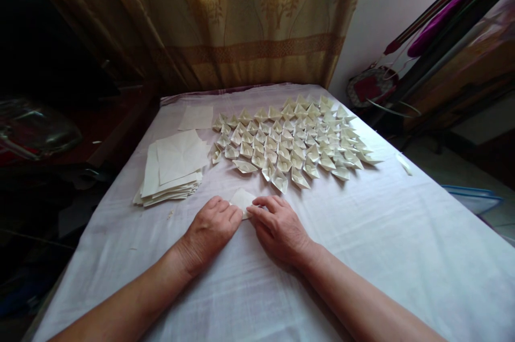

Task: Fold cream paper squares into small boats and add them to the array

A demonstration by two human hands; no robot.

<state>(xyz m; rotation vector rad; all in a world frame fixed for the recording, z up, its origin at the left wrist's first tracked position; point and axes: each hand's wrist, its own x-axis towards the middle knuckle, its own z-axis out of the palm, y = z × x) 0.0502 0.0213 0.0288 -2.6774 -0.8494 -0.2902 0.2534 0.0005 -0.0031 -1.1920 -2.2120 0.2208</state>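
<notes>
A small folded piece of white paper (241, 199) lies on the white cloth (382, 234) near the front middle. My left hand (211, 229) presses its left side with fingers curled down on it. My right hand (277, 224) pinches its right edge with fingertips together. Beyond the hands, several folded paper boats (289, 140) lie in rows across the cloth. A stack of flat white paper sheets (173, 167) sits to the left of my left hand.
A single loose sheet (196, 117) lies at the far left of the cloth. A patterned curtain (225, 20) hangs behind. Dark clutter fills the left side; poles and a blue-edged object (475, 198) stand right.
</notes>
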